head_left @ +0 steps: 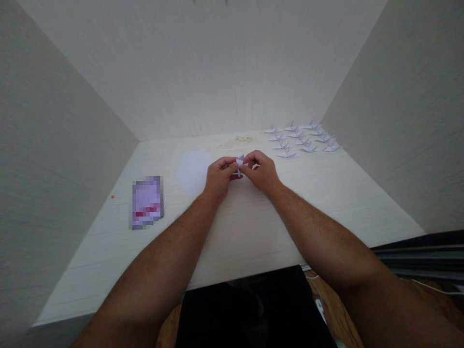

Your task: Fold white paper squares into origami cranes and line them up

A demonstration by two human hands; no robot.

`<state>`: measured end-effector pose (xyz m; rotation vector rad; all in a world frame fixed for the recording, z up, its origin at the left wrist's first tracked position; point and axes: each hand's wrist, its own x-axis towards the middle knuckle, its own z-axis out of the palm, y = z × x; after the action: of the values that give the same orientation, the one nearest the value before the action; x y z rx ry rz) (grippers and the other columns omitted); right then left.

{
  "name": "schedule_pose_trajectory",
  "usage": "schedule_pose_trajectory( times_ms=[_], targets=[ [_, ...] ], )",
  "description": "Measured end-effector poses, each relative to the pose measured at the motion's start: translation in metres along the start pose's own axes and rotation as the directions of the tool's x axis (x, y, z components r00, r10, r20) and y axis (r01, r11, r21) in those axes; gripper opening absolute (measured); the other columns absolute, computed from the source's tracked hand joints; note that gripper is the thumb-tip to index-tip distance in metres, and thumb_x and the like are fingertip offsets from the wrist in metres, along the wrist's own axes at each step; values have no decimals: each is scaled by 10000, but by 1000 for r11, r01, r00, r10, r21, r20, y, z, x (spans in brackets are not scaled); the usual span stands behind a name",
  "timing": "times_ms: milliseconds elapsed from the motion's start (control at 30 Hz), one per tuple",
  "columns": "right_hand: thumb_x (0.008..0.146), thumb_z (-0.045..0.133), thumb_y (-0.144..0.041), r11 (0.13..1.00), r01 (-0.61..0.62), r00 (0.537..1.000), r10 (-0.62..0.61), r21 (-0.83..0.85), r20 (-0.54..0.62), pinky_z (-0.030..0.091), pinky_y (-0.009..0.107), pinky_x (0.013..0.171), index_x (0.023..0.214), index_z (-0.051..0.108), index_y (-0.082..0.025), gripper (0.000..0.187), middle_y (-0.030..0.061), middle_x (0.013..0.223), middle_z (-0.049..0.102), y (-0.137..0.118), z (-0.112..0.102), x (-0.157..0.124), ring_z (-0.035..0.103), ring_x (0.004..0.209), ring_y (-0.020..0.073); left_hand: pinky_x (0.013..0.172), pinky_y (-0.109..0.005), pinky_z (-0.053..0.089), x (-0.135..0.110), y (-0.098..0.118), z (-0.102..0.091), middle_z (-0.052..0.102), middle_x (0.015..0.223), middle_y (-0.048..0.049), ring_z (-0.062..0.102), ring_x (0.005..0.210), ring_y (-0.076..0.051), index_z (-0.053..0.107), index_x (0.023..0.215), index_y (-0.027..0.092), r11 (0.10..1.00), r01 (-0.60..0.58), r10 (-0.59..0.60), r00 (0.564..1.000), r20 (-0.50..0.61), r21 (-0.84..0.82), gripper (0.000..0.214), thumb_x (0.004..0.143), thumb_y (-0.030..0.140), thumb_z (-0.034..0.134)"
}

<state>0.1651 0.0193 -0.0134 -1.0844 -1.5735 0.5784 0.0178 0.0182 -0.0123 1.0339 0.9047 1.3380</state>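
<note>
Between my two hands is a small piece of folded white paper (239,161), held above the middle of the table. My left hand (220,176) pinches it from the left with thumb and fingers. From the right, my right hand (261,170) grips it in a pinch, thumb toward me. The fingers cover much of the paper, so its exact shape is hard to make out. Several finished white paper cranes (300,140) stand in rows at the back right, beyond my right hand.
A blurred-out purple rectangular item (147,202) lies on the left of the pale table (246,237). Left of my left hand is a round whitish patch (194,169). Walls (232,72) enclose the table at the back and sides. A small orange speck (112,196) sits near the left edge.
</note>
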Motion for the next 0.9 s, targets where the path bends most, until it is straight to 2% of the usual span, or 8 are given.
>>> schedule_pose_trajectory(
  times_ms=[200,500,733,900],
  targets=[
    [780,712,-240,999,37,999,-37,-6,18,485,300,678,926,686,-232,148,9,931,681,5,1,1,524,654,111,652,-323,584,0,0,0,706,788,-24,642,659,-134,684,816,177,1000,-8,8,1000,4,-2,257,633,297,819],
    [780,726,-202,996,81,997,-81,-23,8,483,301,682,881,702,-232,108,2,888,661,4,0,1,520,657,115,613,-307,578,1,-1,0,688,770,-20,640,664,-142,680,793,183,1000,6,-6,1000,-9,-1,238,632,303,806],
    [804,687,-228,1000,13,1000,-13,9,17,488,294,656,858,678,-231,55,13,941,707,2,2,0,572,682,122,628,-326,579,0,1,1,703,800,-32,681,714,-174,666,809,190,999,-3,3,1000,-1,42,258,644,330,806],
    [796,645,-204,999,-25,999,24,25,33,474,289,622,843,667,-231,58,12,895,709,1,1,-1,582,680,131,591,-298,555,0,-1,1,700,765,-28,691,716,-182,666,798,190,997,-9,9,1000,-1,77,230,654,318,792]
  ],
)
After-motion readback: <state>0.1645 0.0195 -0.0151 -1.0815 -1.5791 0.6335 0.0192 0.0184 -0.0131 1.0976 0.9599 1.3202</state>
